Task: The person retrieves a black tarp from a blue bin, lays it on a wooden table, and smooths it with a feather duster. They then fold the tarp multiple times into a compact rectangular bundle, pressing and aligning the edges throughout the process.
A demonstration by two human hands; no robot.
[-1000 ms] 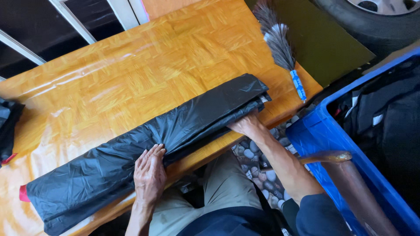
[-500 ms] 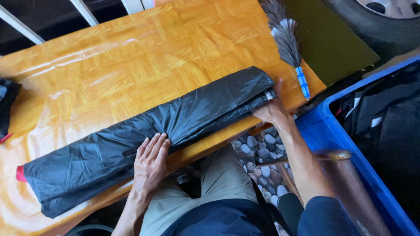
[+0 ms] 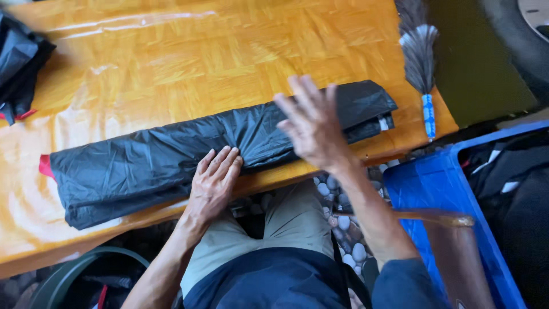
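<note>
Left hand (image 3: 214,182) flat, fingers extended, pressing long folded black plastic bag (image 3: 171,160) on orange wooden table (image 3: 171,63); right hand (image 3: 311,126) raised above it, fingers spread, empty.

1 folded black plastic sheet (image 3: 189,154) on 1 wooden table (image 3: 171,63), 2 hands, 1 feather duster (image 3: 420,63), 1 blue crate (image 3: 440,189), 1 more black bundle (image 3: 20,63) at table's far left.

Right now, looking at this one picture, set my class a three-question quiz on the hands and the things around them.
1. True or false: the left hand lies flat on the black bag.
2. Is the right hand (a) pressed on the bag or (b) lifted, fingers spread?
3. What lies at the table's right edge?

Key: 1 true. 2 b. 3 a feather duster with a blue handle.
</note>
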